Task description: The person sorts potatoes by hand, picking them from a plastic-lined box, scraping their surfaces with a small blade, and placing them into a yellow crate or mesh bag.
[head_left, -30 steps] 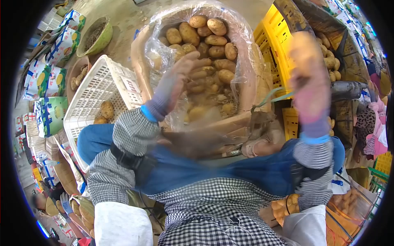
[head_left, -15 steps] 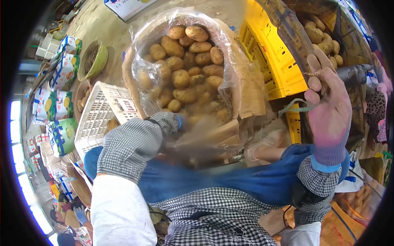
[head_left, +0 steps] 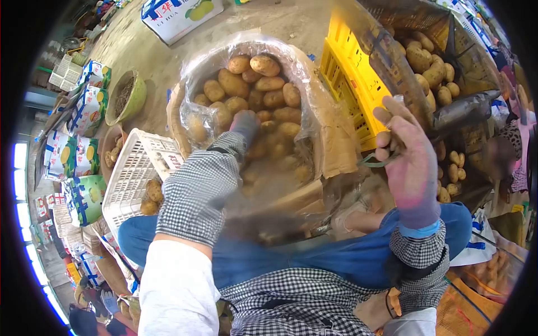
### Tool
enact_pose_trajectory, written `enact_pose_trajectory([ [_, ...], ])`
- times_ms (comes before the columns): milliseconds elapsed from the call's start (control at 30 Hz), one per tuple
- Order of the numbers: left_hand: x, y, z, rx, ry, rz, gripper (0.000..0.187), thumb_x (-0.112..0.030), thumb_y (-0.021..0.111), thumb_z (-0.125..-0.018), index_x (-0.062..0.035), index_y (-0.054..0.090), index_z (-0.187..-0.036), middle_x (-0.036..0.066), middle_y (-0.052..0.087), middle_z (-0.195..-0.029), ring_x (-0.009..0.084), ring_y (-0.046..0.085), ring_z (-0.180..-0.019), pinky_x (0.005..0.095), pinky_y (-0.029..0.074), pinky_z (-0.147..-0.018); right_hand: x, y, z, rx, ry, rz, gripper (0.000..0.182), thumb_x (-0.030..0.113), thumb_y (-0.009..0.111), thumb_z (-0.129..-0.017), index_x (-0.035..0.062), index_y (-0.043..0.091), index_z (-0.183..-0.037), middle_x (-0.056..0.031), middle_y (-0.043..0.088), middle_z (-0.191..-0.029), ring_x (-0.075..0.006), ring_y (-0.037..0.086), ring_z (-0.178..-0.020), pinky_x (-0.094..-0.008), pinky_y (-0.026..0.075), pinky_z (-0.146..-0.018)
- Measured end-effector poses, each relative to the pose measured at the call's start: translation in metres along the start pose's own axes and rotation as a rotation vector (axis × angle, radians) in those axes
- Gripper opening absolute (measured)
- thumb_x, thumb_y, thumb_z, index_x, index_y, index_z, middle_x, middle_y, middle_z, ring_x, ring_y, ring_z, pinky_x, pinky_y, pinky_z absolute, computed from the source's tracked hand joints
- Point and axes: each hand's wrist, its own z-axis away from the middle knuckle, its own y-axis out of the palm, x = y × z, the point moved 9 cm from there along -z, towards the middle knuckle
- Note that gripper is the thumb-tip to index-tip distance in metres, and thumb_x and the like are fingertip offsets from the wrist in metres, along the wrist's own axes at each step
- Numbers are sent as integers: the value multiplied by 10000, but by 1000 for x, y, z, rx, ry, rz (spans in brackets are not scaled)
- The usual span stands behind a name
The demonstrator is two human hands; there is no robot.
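Since the earlier frame, our left hand (head_left: 245, 124) has moved up onto the potatoes (head_left: 233, 83) in the plastic-lined cardboard box (head_left: 338, 137) at centre, putting it within reach of individual ones; its fingers are hidden, so we cannot tell its opening or grip. Our right hand (head_left: 413, 162) has swung inward, right of centre, half-open with curled fingers and no potato visible, near a green strap (head_left: 374, 163). At upper left of centre, a white carton (head_left: 180, 25) reads "LI HUA" beneath larger characters, including "华". The white crate's (head_left: 133, 168) red label (head_left: 172, 161) is too small to read.
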Motion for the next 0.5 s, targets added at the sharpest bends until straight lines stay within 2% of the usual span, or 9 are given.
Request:
enact_pose_trajectory([
  [100, 12, -76, 62, -23, 5, 447, 626, -265, 685, -808, -101, 452, -1366, 171, 564, -1246, 319, 591, -1073, 426, 482, -919, -6, 11, 1, 25, 38, 12, 391, 175, 506, -953, -5, 538, -1299, -96, 624, -1145, -82, 549, -779, -224, 476, -667],
  [200, 21, -102, 93, -230, 197, 1089, 762, -296, 764, -744, -62, 422, -1384, 169, 540, -1301, 295, 566, -1157, 424, 477, -949, -14, 31, 4, 126, 23, 165, 386, 161, 489, -964, -28, 528, -1298, -91, 624, -1148, -85, 571, -814, -222, 489, -694],
  [267, 23, -130, 133, -311, 271, 1475, 832, -215, 804, -716, -51, 379, -1412, 148, 527, -1314, 275, 536, -1204, 405, 459, -987, -30, 48, 6, 178, -35, 280, 385, 166, 475, -972, -24, 527, -1303, -85, 617, -1166, -95, 576, -871, -235, 495, -740],
  [300, 24, -148, 157, -356, 308, 1670, 871, -175, 824, -703, -45, 357, -1426, 138, 521, -1321, 265, 521, -1227, 396, 451, -1006, -46, 56, 9, 221, 37, 298, 396, 192, 467, -986, -22, 511, -1317, -81, 610, -1172, -106, 570, -929, -259, 491, -797],
  [333, 21, -162, 178, -300, 306, 1832, 913, -134, 822, -692, -42, 315, -1446, 126, 484, -1359, 245, 496, -1249, 380, 428, -1028, -62, 65, 13, 265, 108, 318, 408, 219, 459, -1001, -19, 496, -1330, -77, 602, -1178, -118, 564, -988, -283, 488, -854],
  [400, 13, -186, 214, -175, 314, 2154, 1003, -52, 819, -672, -36, 232, -1485, 102, 411, -1437, 205, 446, -1293, 348, 381, -1072, -98, 83, 18, 429, 44, 177, 435, 262, 460, -1012, -14, 469, -1348, -77, 593, -1175, -121, 560, -991, -288, 487, -864],
  [467, 8, -187, 231, -240, 360, 2257, 1022, -11, 792, -686, -55, 187, -1509, 91, 382, -1459, 204, 436, -1300, 347, 391, -1063, -133, 113, 32, 623, 435, -223, 524, 352, 460, -1020, -17, 403, -1388, -84, 563, -1215, -131, 566, -1028, -287, 490, -894],
  [500, 6, -188, 236, -274, 388, 2312, 1033, 9, 779, -694, -64, 165, -1521, 86, 368, -1470, 203, 431, -1303, 346, 395, -1058, -129, 116, 32, 657, 381, -158, 546, 357, 489, -1008, -15, 393, -1396, -86, 551, -1239, -135, 561, -1051, -287, 485, -909],
])
